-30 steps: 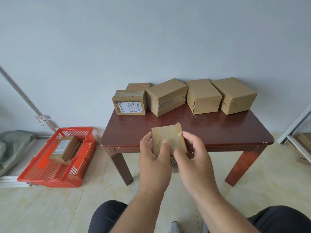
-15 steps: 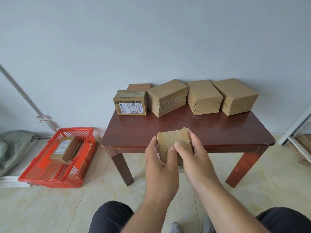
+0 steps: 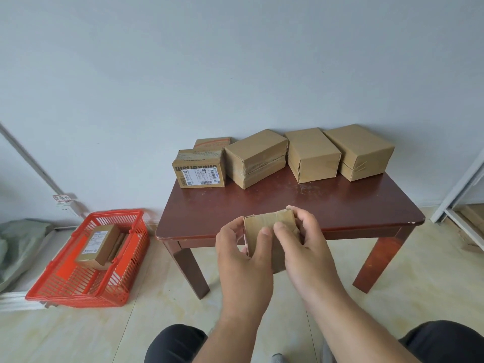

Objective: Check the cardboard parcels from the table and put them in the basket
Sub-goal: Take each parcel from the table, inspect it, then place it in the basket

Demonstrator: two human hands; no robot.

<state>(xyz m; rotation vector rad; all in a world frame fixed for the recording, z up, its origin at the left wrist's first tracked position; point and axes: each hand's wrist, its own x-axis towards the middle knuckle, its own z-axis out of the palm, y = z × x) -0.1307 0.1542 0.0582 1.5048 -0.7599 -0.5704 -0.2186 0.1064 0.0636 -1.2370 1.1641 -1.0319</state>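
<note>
Hands grip one small parcel (image 3: 267, 231) in front of the table's near edge.

Both the left hand (image 3: 243, 260) and the right hand (image 3: 309, 247) curl their fingers round this taped cardboard parcel, thumbs pressed on its near face, holding it in the air above the floor. On the dark red table (image 3: 288, 205) five more parcels stand in a row along the wall, the labelled one (image 3: 199, 171) at the left. An orange basket (image 3: 123, 268) sits on the floor to the left, holding a labelled parcel (image 3: 98, 243).
</note>
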